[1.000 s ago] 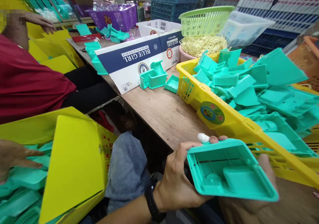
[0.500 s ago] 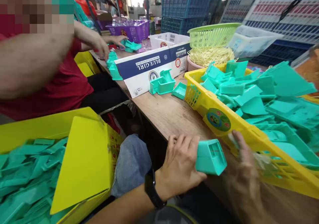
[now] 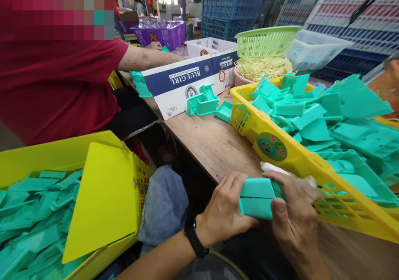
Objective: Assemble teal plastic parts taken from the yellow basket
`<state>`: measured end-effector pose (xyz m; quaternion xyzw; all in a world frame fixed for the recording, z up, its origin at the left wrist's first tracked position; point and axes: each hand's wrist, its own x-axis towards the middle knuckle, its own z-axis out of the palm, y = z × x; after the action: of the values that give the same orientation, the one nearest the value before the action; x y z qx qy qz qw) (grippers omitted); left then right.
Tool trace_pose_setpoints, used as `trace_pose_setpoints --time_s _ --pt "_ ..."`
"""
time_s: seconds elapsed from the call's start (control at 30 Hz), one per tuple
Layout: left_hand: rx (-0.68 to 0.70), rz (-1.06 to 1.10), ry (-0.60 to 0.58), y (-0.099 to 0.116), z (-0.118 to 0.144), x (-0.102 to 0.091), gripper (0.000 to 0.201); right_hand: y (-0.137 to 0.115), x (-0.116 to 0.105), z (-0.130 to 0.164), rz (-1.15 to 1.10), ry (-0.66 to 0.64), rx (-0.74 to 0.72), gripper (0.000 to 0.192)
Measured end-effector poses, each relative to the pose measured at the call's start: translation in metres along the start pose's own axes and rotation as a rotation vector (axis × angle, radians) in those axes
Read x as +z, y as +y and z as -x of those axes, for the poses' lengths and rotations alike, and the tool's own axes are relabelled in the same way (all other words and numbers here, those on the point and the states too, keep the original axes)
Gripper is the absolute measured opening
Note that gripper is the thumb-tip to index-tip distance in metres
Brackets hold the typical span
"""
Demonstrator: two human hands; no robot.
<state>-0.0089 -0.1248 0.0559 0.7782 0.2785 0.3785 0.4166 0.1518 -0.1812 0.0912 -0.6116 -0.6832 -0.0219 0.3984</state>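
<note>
The wooden bench (image 3: 212, 147) runs from the near right to the far left, its surface matt and a little worn. On its right side stands a yellow basket (image 3: 280, 155) of slotted plastic, full of loose teal parts (image 3: 314, 122), flat plates and small boxes with smooth moulded faces. At the near left, a yellow-green carton (image 3: 99, 197) holds more flat teal pieces. Farther away lies a blue and white cardboard box (image 3: 187, 84), and a person in a red shirt (image 3: 56, 80) reaches behind it.

At the near edge of the bench, the left hand (image 3: 226, 209) and the right hand (image 3: 293, 222) both have their fingers closed on one teal box part (image 3: 257, 197), held between them just before the basket. A white scrap (image 3: 274, 168) lies beside it. For a good result, the grip should probably stay even on both ends, so the thin plastic does not bend.
</note>
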Motion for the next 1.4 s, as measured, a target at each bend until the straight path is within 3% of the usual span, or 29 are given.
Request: trace_pose_setpoints --time_s 0.07,0.13,0.33,0.4,0.5,0.57,0.63,0.73,0.83,0.9,1.07,1.17,1.4 --pt "-0.001 -0.044 -0.024 0.005 -0.004 -0.003 0.054 -0.001 -0.004 -0.004 0.040 -0.058 -0.087 0.047" --pt "0.000 -0.067 -0.044 0.008 -0.009 -0.005 0.049 -0.001 -0.004 -0.006 0.038 -0.029 -0.092 0.041" --pt "-0.006 -0.011 -0.046 0.007 -0.014 -0.005 0.048 -0.001 0.007 0.000 -0.024 0.140 0.079 0.038" --pt "-0.003 0.013 -0.033 0.008 -0.015 -0.006 0.066 -0.004 0.009 0.001 -0.100 0.198 0.243 0.042" --pt "0.033 0.090 -0.009 0.008 -0.013 -0.006 0.114 -0.008 0.012 0.002 -0.225 0.306 0.548 0.047" --pt "0.072 0.147 0.018 0.006 -0.012 -0.006 0.128 -0.008 0.012 0.003 -0.243 0.316 0.618 0.048" --pt "0.111 0.150 0.048 0.006 -0.010 -0.007 0.125 -0.007 0.010 0.003 -0.211 0.268 0.564 0.050" --pt "0.148 0.054 0.060 0.009 -0.009 -0.012 0.116 -0.005 0.002 0.002 -0.100 0.180 0.316 0.049" --pt "0.185 -0.018 -0.005 0.016 -0.008 -0.015 0.113 -0.007 -0.005 -0.002 0.051 0.053 0.046 0.051" --pt "0.201 -0.034 -0.034 0.020 -0.008 -0.015 0.110 -0.010 -0.005 -0.004 0.104 0.014 -0.026 0.053" --pt "0.141 -0.005 -0.055 0.022 -0.009 -0.009 0.094 -0.015 0.008 0.002 0.089 0.071 0.025 0.049" --pt "0.109 0.012 -0.083 0.021 -0.008 -0.006 0.094 -0.015 0.015 0.008 0.043 0.086 0.085 0.049" --pt "0.050 -0.071 -0.071 0.028 -0.007 -0.002 0.088 -0.010 0.016 0.005 0.010 0.156 0.073 0.042"
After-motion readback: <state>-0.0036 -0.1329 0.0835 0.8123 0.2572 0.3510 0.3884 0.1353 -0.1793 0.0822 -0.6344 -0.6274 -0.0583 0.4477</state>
